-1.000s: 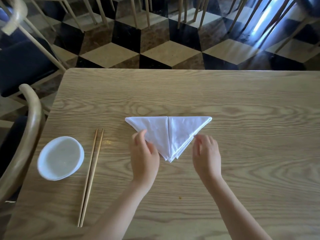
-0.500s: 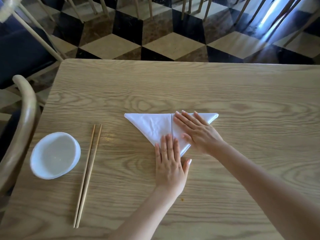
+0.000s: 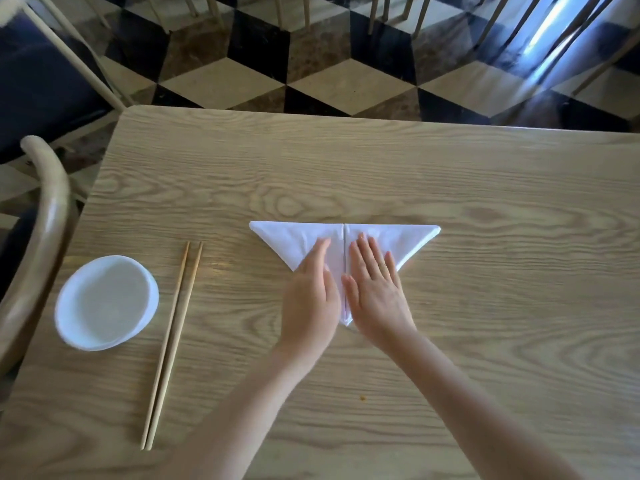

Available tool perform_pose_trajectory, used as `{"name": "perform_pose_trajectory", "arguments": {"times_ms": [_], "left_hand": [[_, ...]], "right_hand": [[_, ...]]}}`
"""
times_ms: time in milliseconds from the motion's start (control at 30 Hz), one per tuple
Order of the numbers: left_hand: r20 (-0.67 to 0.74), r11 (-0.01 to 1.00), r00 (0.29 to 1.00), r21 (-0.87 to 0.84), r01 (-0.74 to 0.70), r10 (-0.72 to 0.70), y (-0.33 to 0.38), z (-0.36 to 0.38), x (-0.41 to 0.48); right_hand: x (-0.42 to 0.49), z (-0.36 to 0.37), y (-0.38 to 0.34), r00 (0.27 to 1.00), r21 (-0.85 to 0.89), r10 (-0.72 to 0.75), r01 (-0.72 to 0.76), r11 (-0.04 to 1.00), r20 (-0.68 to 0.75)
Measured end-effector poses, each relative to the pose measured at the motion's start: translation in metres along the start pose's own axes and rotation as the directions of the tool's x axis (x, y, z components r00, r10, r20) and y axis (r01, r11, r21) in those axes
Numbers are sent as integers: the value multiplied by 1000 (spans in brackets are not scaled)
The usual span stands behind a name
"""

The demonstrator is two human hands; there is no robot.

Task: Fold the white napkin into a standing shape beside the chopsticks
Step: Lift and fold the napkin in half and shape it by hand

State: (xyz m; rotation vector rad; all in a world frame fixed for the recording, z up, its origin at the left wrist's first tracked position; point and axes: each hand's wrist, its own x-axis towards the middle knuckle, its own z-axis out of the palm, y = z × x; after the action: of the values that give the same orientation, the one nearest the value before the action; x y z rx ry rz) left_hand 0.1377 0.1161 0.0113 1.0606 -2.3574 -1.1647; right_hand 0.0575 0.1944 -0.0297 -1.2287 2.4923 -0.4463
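The napkin (image 3: 291, 240) was pressed flat on the tabletop (image 3: 485, 306), 3 o'clock of the chopsticks (image 3: 173, 341), by left hand (image 3: 311, 296) and right hand (image 3: 375, 292), grips released. Triangle was folded; standing shape judged not yet formed.

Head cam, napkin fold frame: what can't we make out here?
1. Head view: the lower flaps of the napkin, covered by the left hand and right hand.
2. Head view: how many layers the napkin has; its edges are too thin to count from above.
3. Head view: the chair at the left, cut off by the frame edge.
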Motion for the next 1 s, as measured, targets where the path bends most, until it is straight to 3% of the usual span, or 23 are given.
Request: {"name": "perform_pose_trajectory", "arguments": {"times_ms": [67, 100, 200, 267, 367, 533, 633, 700, 767, 833, 933, 1000], "left_hand": [[2, 987, 990, 78, -143, 143, -7, -5, 22], [76, 960, 973, 159, -228, 219, -14, -2, 31], [368, 769, 872, 434, -468, 323, -43, 11, 49], [460, 640, 828, 540, -547, 321, -58, 8, 58], [441, 597, 847, 607, -525, 296, -76, -13, 77], [417, 547, 905, 739, -393, 87, -102, -61, 119], [359, 589, 933, 752, -297, 13, -98, -75, 132], [341, 720, 936, 629, -294, 84, -84, -71, 133], [402, 831, 891, 405, -381, 212, -61, -58, 127], [507, 859, 823, 269, -435, 258, -39, -40, 118], [600, 865, 796, 357, -354, 78, -12, -26, 122], [687, 852, 726, 407, -330, -47, 3, -24, 134]], "right_hand": [[-3, 15, -5, 996, -108, 44, -52, 993, -74], [-2, 19, -7, 993, -142, 55, -69, 988, -99], [-1, 23, -7, 988, -176, 66, -90, 980, -138], [-1, 23, -6, 989, -179, 50, -75, 981, -141], [-1, 24, -5, 987, -179, 39, -67, 982, -153], [-2, 22, -7, 986, -159, 49, -75, 984, -162], [-1, 22, -8, 986, -162, 51, -77, 984, -160], [-1, 23, -8, 987, -169, 54, -79, 982, -150], [0, 23, -7, 989, -176, 58, -82, 981, -138], [0, 24, -7, 990, -180, 58, -80, 980, -125], [0, 23, -8, 989, -164, 72, -94, 982, -130], [-1, 22, -9, 990, -156, 74, -93, 983, -124]]}}
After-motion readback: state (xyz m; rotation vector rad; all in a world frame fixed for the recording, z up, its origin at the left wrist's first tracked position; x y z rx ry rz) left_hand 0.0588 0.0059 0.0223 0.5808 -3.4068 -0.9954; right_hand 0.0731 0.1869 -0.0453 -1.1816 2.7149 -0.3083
